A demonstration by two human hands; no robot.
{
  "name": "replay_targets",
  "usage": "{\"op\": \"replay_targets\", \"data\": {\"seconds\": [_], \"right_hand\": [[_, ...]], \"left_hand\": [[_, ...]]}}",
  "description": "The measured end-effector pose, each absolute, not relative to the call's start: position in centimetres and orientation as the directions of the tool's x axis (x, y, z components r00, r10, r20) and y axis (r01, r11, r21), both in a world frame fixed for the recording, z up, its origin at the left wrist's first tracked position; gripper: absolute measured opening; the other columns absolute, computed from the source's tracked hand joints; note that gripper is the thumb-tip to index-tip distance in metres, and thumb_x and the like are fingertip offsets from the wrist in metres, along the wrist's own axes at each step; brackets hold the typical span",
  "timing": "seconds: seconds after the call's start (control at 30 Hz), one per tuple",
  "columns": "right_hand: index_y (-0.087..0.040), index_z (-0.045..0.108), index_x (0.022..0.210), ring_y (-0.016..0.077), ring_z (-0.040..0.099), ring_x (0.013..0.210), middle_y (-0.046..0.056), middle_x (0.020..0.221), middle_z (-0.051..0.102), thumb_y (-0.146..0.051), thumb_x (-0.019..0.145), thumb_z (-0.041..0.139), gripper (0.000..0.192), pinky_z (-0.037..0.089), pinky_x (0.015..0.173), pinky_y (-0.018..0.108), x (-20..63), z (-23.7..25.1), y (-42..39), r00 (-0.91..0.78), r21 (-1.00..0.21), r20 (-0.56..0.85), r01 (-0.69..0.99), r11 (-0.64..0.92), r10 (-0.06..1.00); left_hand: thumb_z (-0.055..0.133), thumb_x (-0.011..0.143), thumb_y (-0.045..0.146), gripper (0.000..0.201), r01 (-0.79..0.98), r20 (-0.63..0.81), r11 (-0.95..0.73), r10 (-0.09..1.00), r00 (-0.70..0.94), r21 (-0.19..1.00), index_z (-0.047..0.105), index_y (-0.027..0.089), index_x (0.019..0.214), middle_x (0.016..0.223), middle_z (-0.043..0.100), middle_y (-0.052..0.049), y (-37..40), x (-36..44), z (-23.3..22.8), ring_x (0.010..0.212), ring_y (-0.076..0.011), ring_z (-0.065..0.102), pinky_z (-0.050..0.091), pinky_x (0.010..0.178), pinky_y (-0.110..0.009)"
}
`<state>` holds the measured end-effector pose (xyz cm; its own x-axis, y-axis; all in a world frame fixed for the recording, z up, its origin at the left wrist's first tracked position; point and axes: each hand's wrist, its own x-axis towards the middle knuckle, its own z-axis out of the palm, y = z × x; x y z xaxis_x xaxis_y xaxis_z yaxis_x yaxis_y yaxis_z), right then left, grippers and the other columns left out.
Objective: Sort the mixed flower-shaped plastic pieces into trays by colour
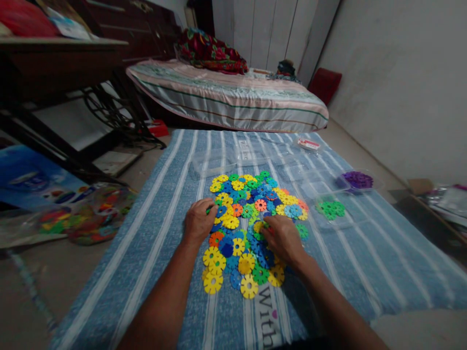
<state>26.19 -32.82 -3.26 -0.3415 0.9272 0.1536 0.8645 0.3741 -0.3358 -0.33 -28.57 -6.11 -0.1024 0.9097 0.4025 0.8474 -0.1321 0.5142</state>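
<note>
Here, "With" lettering [266,317] beside colourful discs [257,249].

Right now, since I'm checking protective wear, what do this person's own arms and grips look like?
The left grip and right grip are bare human hands, ungloved. The left forearm and right forearm taper towards the wrists, with no sleeves, watches, bracelets or cables visible. Any rings or small markings cannot be made out.

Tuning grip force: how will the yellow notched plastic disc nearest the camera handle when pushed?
Likely light and stiff: the yellow notched plastic disc looks thin and flat. Probably slides rather than rolls, lying on the blue striped cloth.
</note>
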Motion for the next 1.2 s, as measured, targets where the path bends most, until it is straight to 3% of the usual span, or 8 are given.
{"op": "replay_targets", "data": {"seconds": [0.23, 0.6, 0.73, 0.83, 0.93, 1.1, 1.2], "right_hand": [[-0.020, 0.067, 0.090, 0.0212, 0.057, 0.091, 0.006, 0.092, 0.064, -0.017, 0.087, 0.058, 0.010, 0.037, 0.077, 0.028, 25.2, -2.7, -32.2, -0.398, -0.356, 0.105, 0.841, 0.408, 0.911], [-0.020, 0.067, 0.081, 0.0185, 0.061, 0.084, 0.003, 0.083, 0.067, -0.015, 0.084, 0.059, 0.009, 0.043, 0.075, 0.026, 27.3, -3.4, -31.1, -0.298, -0.538, 0.290, 0.735, 0.413, 0.909], [-0.019, 0.068, 0.084, 0.0210, 0.062, 0.082, 0.007, 0.086, 0.068, -0.018, 0.087, 0.053, 0.015, 0.044, 0.076, 0.030, 31.5, -1.3, -28.0, -0.153, -0.431, 0.412, 0.836, 0.340, 0.898], [-0.017, 0.068, 0.087, 0.0257, 0.061, 0.085, 0.012, 0.087, 0.068, -0.019, 0.086, 0.050, 0.019, 0.044, 0.079, 0.035, 34.9, 0.8, -25.7, 0.054, -0.313, 0.546, 0.939, 0.144, 0.836], [-0.015, 0.068, 0.093, 0.0280, 0.060, 0.085, 0.014, 0.088, 0.068, -0.024, 0.085, 0.051, 0.021, 0.044, 0.078, 0.038, 36.7, 1.6, -24.9, 0.154, -0.282, 0.626, 0.959, 0.038, 0.765], [-0.020, 0.068, 0.081, 0.0209, 0.061, 0.071, 0.007, 0.079, 0.069, -0.025, 0.088, 0.045, 0.025, 0.043, 0.067, 0.029, 35.6, -1.1, -27.9, 0.008, -0.358, 0.441, 0.919, 0.167, 0.898], [-0.020, 0.069, 0.083, 0.0209, 0.064, 0.078, 0.007, 0.085, 0.070, -0.022, 0.088, 0.048, 0.021, 0.043, 0.069, 0.027, 34.4, -3.0, -30.1, -0.064, -0.361, 0.315, 0.915, 0.182, 0.947]], "left_hand": [[0.048, 0.082, 0.037, 0.027, 0.851, 0.411, -0.131, 0.905, -0.106, 0.509, 0.069, 0.022, 0.080, 0.103, 0.074, -0.008, -28.4, -0.6, -6.3, 0.102, -0.0239, 0.066, 0.050, 0.097, -0.039], [0.047, 0.082, 0.040, 0.029, 0.844, 0.416, -0.145, 0.904, -0.098, 0.516, 0.070, 0.021, 0.080, 0.104, 0.074, -0.009, -28.3, -0.8, -6.2, 0.102, -0.0247, 0.066, 0.050, 0.097, -0.039], [0.047, 0.082, 0.040, 0.030, 0.847, 0.419, -0.147, 0.903, -0.096, 0.511, 0.069, 0.021, 0.080, 0.104, 0.074, -0.010, -28.1, -1.0, -6.4, 0.102, -0.0255, 0.066, 0.051, 0.096, -0.040], [0.048, 0.081, 0.040, 0.027, 0.847, 0.421, -0.135, 0.900, -0.112, 0.515, 0.069, 0.022, 0.079, 0.103, 0.074, -0.008, -28.0, -1.0, -6.6, 0.102, -0.0243, 0.066, 0.050, 0.097, -0.039], [0.049, 0.081, 0.039, 0.025, 0.843, 0.418, -0.126, 0.900, -0.125, 0.523, 0.069, 0.023, 0.080, 0.103, 0.074, -0.006, -28.0, -0.9, -6.6, 0.102, -0.0230, 0.066, 0.049, 0.098, -0.037], [0.048, 0.082, 0.040, 0.027, 0.843, 0.413, -0.128, 0.903, -0.118, 0.522, 0.069, 0.023, 0.080, 0.104, 0.074, -0.007, -28.2, -0.8, -6.4, 0.103, -0.0233, 0.066, 0.050, 0.098, -0.037], [0.048, 0.082, 0.041, 0.028, 0.844, 0.410, -0.128, 0.905, -0.115, 0.521, 0.069, 0.022, 0.080, 0.104, 0.074, -0.008, -28.2, -0.7, -6.2, 0.103, -0.0242, 0.066, 0.050, 0.098, -0.037]]}}
